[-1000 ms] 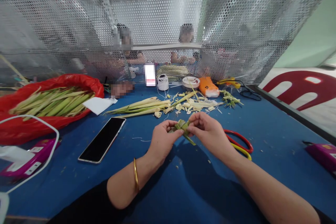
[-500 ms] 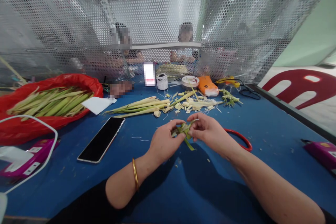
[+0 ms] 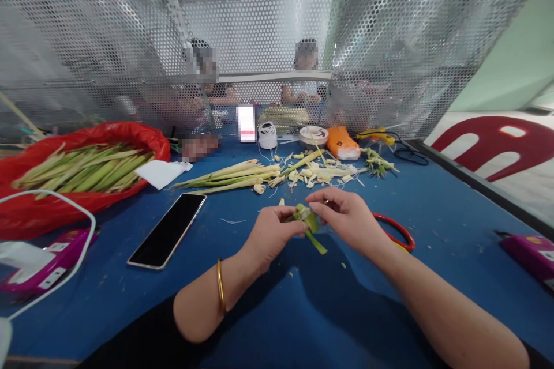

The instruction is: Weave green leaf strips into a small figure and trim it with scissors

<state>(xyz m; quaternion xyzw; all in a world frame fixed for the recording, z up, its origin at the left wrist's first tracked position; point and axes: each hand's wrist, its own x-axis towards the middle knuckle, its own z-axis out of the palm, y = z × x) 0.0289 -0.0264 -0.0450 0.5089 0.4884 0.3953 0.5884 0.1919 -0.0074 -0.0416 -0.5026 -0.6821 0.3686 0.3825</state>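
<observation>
My left hand (image 3: 277, 236) pinches a small folded piece of green leaf (image 3: 308, 218) between thumb and fingers, and a loose strip end hangs down from it. At the upper right of the leaf, my right hand (image 3: 346, 213) has its thumb and index finger pressed together on part of it; its other fingers are curled and mostly hidden. Behind my right forearm a red loop-shaped handle (image 3: 400, 228) lies on the blue table, partly covered. Long pale-green leaf stalks (image 3: 229, 176) lie beyond my hands, beside cut leaf scraps (image 3: 322, 172).
On the left are a red bag (image 3: 160, 141) of leaves, a white paper (image 3: 162, 173), a phone (image 3: 168, 230) and a purple power strip (image 3: 64, 259). A thread spool (image 3: 267, 137), a round tape roll (image 3: 314, 137) and an orange tissue pack (image 3: 343, 143) stand before a perforated metal screen (image 3: 259, 17); people sit behind it.
My right hand's fingertips have shifted slightly left and over the leaf. The folded leaf has turned, showing more of its face, and its hanging strip points further right.
</observation>
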